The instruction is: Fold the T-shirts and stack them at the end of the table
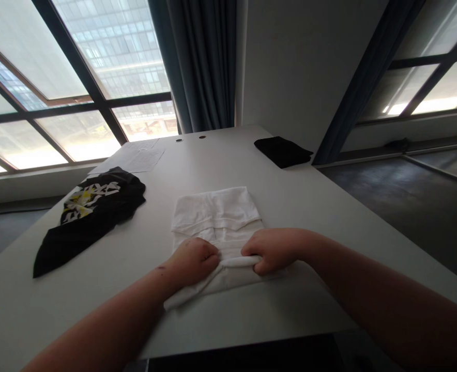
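A white cloth garment, partly folded, lies on the white table in front of me; its exact kind I cannot make out. My left hand is closed on its near left part, fingers curled into the fabric. Across from it, my right hand pinches the cloth on the near right. Between the two fists a rolled fold of the fabric is raised a little, and the near edge lies on the tabletop below. My fingertips are partly hidden by the cloth and the fists.
To the left lies a crumpled black garment with a white and yellow print. A folded black cloth rests near the far right edge. Sheets of paper lie at the far left. Windows and a dark curtain stand behind the table.
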The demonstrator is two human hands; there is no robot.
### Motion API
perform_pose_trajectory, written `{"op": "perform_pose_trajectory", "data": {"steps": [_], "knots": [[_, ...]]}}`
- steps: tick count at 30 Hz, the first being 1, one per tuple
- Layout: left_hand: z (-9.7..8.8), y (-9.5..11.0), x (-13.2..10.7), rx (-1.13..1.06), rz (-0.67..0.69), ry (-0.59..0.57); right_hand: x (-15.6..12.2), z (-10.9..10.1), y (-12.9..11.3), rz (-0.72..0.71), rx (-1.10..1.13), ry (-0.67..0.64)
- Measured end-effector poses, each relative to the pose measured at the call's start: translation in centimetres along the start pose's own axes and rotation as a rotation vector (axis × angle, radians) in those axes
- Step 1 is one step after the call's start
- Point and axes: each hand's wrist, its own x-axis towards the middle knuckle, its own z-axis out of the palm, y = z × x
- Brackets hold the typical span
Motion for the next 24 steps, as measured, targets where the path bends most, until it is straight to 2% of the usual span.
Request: {"op": "perform_pose_trajectory", "data": {"steps": [4,6,11,14,19,23,24], "knots": [[-0.2,0.0,0.0,-0.017,-0.022,0.005,-0.1,-0.1,0.3,-0.016,0.031,-0.017],[-0.7,-0.2,-0.1,-0.031,0.011,-0.023,-0.1,-0.2,0.7,-0.027,0.053,-0.030],[-3.6,-1.8,-1.1,-0.191,0.157,-0.261,-0.1,-0.9,2.0,-0.015,0.132,-0.025],[-5.1,-2.5,-2.4,-0.197,0.113,-0.348,-0.3,-1.5,2.6,0.004,0.144,0.060],[-6.2,-2.3,-4.1,-0.012,0.014,-0.370,-1.2,-2.6,3.2,0.032,0.188,0.158],[-7.1,-2.8,-4.7,-0.028,0.052,-0.329,-2.6,-3.2,3.3,0.048,0.199,0.194],[-7.3,-3.0,-4.7,-0.035,0.073,-0.284,-3.0,-3.3,3.2,0.051,0.196,0.193]]}}
